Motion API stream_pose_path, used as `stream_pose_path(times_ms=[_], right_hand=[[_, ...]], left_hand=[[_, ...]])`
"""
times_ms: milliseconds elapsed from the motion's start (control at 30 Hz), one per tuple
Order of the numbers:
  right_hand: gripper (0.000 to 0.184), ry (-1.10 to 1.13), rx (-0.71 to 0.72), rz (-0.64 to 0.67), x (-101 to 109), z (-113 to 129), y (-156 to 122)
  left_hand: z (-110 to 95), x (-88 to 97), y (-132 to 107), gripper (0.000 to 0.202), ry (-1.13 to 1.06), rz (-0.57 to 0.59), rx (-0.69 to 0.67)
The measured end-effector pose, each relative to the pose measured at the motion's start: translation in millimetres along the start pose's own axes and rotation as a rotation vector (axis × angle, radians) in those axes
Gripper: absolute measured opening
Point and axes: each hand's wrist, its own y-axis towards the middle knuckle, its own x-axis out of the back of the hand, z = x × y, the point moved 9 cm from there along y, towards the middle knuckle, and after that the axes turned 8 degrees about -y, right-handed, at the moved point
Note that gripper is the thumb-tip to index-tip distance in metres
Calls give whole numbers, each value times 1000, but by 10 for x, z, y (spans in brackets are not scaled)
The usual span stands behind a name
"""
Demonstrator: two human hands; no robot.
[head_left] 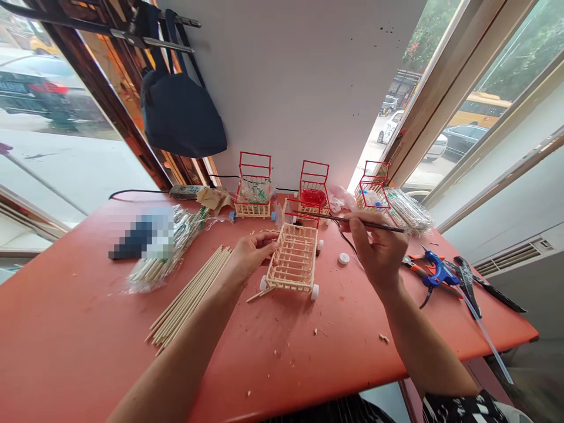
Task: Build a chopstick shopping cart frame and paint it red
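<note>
A small cart built of pale wooden sticks point(294, 257), with white wheels and a partly red top frame, stands on the red table point(79, 329). My left hand point(251, 254) pinches the cart's left side, fingers closed on it. My right hand point(374, 247) grips a thin dark paintbrush point(352, 221) held level, its tip reaching left over the cart's red rim.
Three finished carts with red handles point(253, 191) point(314, 188) point(373, 187) line the back edge. Loose sticks point(194, 296) and bagged sticks point(163, 252) lie at left. A white cap point(343, 258), blue glue gun point(434, 271) and pliers point(467, 282) lie at right. A dark bag point(180, 111) hangs behind.
</note>
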Motion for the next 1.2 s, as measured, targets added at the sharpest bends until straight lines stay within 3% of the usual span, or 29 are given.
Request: stream_pose_path(times_ms=[133,267,933,1200], right_hand=[[20,-45,14,36,-246,39,99],[20,-37,42,49,-340,56,145],[23,-36,5,9,-331,-34,248],[19,-92,116,48,-347,128,231]], left_hand=[[-16,2,-19,56,3,3,-3],[-44,-14,-35,58,1,0,6],[-40,-21,-21,56,5,-11,20],[-47,-24,-40,57,14,3,14]])
